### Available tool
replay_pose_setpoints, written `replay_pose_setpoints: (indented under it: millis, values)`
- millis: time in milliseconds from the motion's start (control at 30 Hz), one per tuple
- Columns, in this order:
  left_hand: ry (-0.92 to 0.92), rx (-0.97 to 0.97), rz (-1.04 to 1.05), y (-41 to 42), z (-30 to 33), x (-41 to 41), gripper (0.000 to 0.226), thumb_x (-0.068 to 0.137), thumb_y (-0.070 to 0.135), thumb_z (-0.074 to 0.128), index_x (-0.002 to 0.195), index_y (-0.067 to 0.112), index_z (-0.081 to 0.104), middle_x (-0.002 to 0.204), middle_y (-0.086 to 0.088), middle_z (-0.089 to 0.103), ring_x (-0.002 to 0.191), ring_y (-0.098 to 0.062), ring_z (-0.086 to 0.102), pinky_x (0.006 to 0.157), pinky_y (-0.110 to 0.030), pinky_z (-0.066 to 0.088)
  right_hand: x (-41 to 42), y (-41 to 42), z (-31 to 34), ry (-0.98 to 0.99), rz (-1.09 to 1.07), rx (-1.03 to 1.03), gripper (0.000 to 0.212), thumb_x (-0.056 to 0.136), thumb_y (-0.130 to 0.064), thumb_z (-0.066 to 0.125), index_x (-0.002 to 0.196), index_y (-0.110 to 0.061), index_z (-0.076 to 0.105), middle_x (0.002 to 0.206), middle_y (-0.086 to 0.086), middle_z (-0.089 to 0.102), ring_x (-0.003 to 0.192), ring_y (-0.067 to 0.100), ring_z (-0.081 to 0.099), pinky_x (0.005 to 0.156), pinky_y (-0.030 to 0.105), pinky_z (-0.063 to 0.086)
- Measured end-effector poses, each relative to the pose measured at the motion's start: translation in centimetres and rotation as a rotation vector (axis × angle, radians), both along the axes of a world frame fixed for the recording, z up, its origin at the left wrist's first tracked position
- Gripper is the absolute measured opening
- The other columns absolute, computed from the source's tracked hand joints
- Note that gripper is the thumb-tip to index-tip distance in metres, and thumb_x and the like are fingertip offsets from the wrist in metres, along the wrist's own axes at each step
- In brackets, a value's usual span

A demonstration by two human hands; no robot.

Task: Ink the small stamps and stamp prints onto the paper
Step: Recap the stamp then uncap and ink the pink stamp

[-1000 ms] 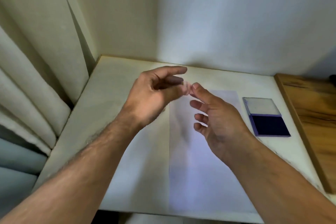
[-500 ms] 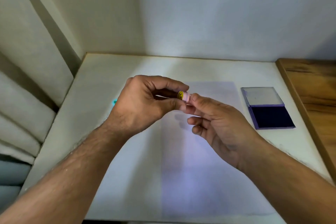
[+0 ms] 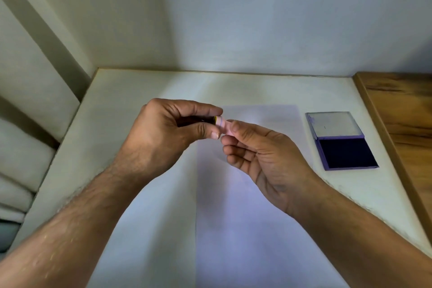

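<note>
A small pink stamp point(image 3: 222, 125) with a yellow end is held in the air between both hands above the white paper point(image 3: 233, 206). My left hand point(image 3: 168, 138) pinches its left end between thumb and forefinger. My right hand point(image 3: 259, 156) pinches its right end with thumb and forefinger, palm turned up, the other fingers curled. The open ink pad point(image 3: 346, 153) lies to the right of the paper, its dark blue pad facing up and its lid point(image 3: 333, 124) folded back behind it.
The paper lies on a white table point(image 3: 117, 112) set into a wall corner. A wooden surface point(image 3: 402, 119) borders the table on the right. Cushions or folded fabric point(image 3: 21, 159) sit beyond the left edge.
The hands have come lower and closer together on the pink stamp. The right fingers now grip its right end more fully, and the yellow end is mostly hidden in the left hand.
</note>
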State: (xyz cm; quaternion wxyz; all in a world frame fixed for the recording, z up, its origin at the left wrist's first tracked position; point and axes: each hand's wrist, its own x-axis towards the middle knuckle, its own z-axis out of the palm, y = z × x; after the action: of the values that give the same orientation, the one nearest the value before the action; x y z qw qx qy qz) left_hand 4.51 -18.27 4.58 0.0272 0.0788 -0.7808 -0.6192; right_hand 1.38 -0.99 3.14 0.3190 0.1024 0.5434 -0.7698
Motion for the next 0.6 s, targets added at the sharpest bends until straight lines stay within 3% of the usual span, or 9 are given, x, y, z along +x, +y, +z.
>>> replay_pose_setpoints:
  millis: [100, 267, 367, 467, 600]
  values:
    - [-0.025, 0.004, 0.016, -0.1, -0.1, 0.0, 0.027, 0.067, 0.008, 0.081, 0.091, 0.022, 0.077, 0.085, 0.007, 0.078, 0.075, -0.002, 0.072, 0.071, -0.017, 0.053, -0.2, 0.0, -0.2, 0.033, 0.000, 0.010, 0.033, 0.067, -0.021, 0.075, 0.097, -0.006, 0.077, 0.082, 0.013, 0.074, 0.069, 0.018, 0.068, 0.069, 0.026, 0.058]
    - [-0.056, 0.071, 0.084, -1.1, 0.0, 0.2, 0.031, 0.058, 0.020, 0.078, 0.088, 0.021, 0.078, 0.084, -0.002, 0.078, 0.079, -0.020, 0.071, 0.081, -0.046, 0.058, 0.0, -0.1, -0.3, 0.082, -0.026, 0.067, 0.017, 0.081, -0.002, 0.070, 0.096, -0.008, 0.075, 0.085, 0.018, 0.076, 0.071, 0.025, 0.071, 0.074, 0.033, 0.061]
    - [-0.058, 0.124, 0.040, -2.0, 0.2, 0.6, 0.035, 0.059, 0.017, 0.078, 0.094, 0.021, 0.079, 0.087, -0.005, 0.076, 0.083, -0.025, 0.070, 0.083, -0.042, 0.059, 0.2, -0.2, -0.3, 0.092, -0.055, 0.077, 0.017, 0.081, 0.000, 0.070, 0.097, -0.007, 0.074, 0.085, 0.017, 0.076, 0.073, 0.026, 0.072, 0.074, 0.033, 0.061]
    - [-0.063, 0.047, 0.009, -2.7, 0.1, 1.4, 0.031, 0.059, 0.017, 0.080, 0.090, 0.022, 0.080, 0.088, -0.004, 0.077, 0.085, -0.022, 0.072, 0.084, -0.031, 0.058, 0.3, -0.2, -0.4, 0.087, -0.093, 0.067, 0.018, 0.081, 0.000, 0.071, 0.099, -0.003, 0.072, 0.088, 0.019, 0.076, 0.076, 0.029, 0.073, 0.075, 0.035, 0.061]
    - [-0.152, -0.153, -0.019, -3.3, -0.6, 2.3, 0.020, 0.063, 0.011, 0.087, 0.079, 0.014, 0.076, 0.081, -0.004, 0.077, 0.087, -0.022, 0.074, 0.087, -0.040, 0.058, 0.4, -0.3, -0.6, 0.080, -0.103, 0.065, 0.017, 0.081, 0.000, 0.072, 0.099, -0.001, 0.072, 0.090, 0.019, 0.076, 0.077, 0.028, 0.073, 0.075, 0.034, 0.061]
